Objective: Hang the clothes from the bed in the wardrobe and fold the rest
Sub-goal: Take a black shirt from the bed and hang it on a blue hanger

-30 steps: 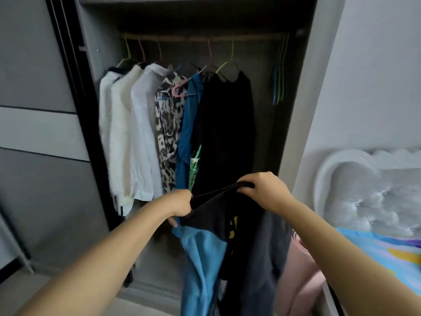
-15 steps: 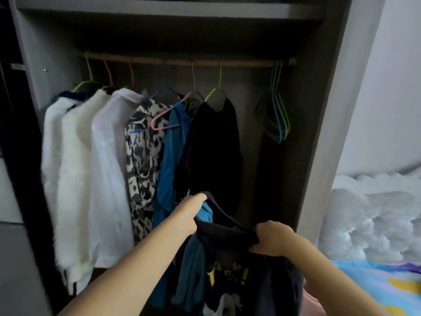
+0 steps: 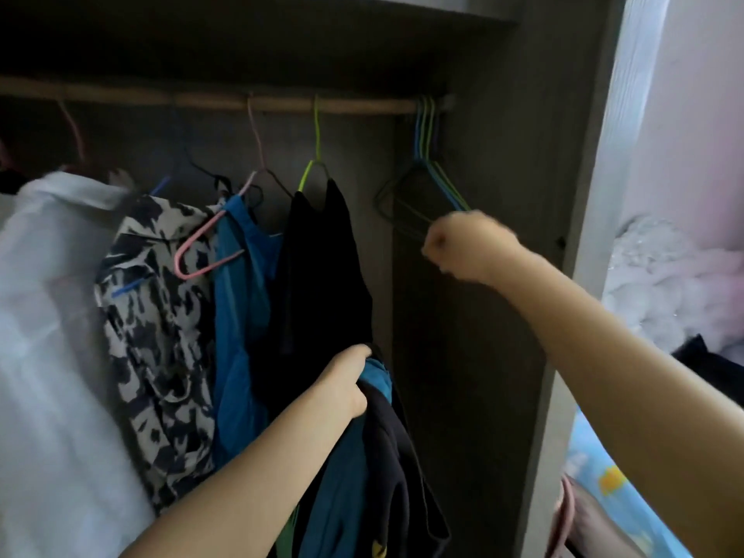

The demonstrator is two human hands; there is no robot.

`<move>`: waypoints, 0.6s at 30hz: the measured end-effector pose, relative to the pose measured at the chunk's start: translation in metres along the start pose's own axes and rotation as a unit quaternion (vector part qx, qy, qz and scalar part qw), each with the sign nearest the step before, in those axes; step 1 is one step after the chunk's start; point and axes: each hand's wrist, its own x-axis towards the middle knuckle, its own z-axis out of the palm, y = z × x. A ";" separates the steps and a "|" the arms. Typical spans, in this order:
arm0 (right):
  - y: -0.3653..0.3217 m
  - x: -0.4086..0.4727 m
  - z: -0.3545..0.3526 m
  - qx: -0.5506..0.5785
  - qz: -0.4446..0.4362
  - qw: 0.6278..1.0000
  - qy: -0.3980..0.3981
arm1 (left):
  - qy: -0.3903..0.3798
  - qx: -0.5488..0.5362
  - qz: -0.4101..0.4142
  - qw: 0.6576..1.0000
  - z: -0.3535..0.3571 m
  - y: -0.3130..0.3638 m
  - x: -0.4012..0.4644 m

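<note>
Inside the open wardrobe [image 3: 523, 163], looking up at the wooden rail [image 3: 282, 103] under a dark shelf.

Near centre, low: left hand [image 3: 346, 382], fingers curled tight round a bunch of dark and teal-blue clothes [image 3: 362, 457], gripped at the top edge and hanging down off the bottom of the view. A yellow print just visible on the black cloth near the lower edge.

Right of centre, higher: right hand [image 3: 467, 245] raised to the cluster of empty wire hangers [image 3: 426, 187], blue, green and dark, at the far right end of the rail. Fingers clenched at the lower right corner of the cluster, apparently round one or more of the wires, though blurred and seen from the back of the fist, so not certain which.

Along the rail from left to right: a white garment [image 3: 52, 316] at the left edge, a black-and-white patterned top [image 3: 157, 328] with a pink hanger [image 3: 201, 251] lying against it, a blue garment [image 3: 241, 316], then a black garment [image 3: 322, 267] on a yellow-green hanger [image 3: 312, 171]. Held bunch just in front of the black garment's lower part, touching or nearly so.

Beyond the wardrobe's right side panel: pale tufted headboard [image 3: 664, 283], and lower right a bed [image 3: 612, 477] with a light blue and yellow sheet.
</note>
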 end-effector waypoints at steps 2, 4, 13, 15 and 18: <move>0.000 0.035 -0.012 -0.014 0.030 0.993 0.114 | -0.008 -0.003 -0.003 1.000 0.000 0.004 0.008; 0.005 0.067 -0.010 -0.033 0.033 0.991 0.128 | -0.009 -0.002 -0.010 1.000 0.000 0.007 0.014; 0.028 0.115 0.014 -0.074 0.081 0.990 0.094 | 0.002 -0.013 0.028 1.000 -0.002 0.032 0.032; 0.032 0.119 0.015 -0.052 0.088 0.990 0.099 | 0.001 -0.018 0.033 0.999 0.002 0.034 0.034; 0.035 0.124 0.015 -0.006 0.088 0.988 0.127 | -0.006 -0.026 0.038 0.999 0.010 0.035 0.034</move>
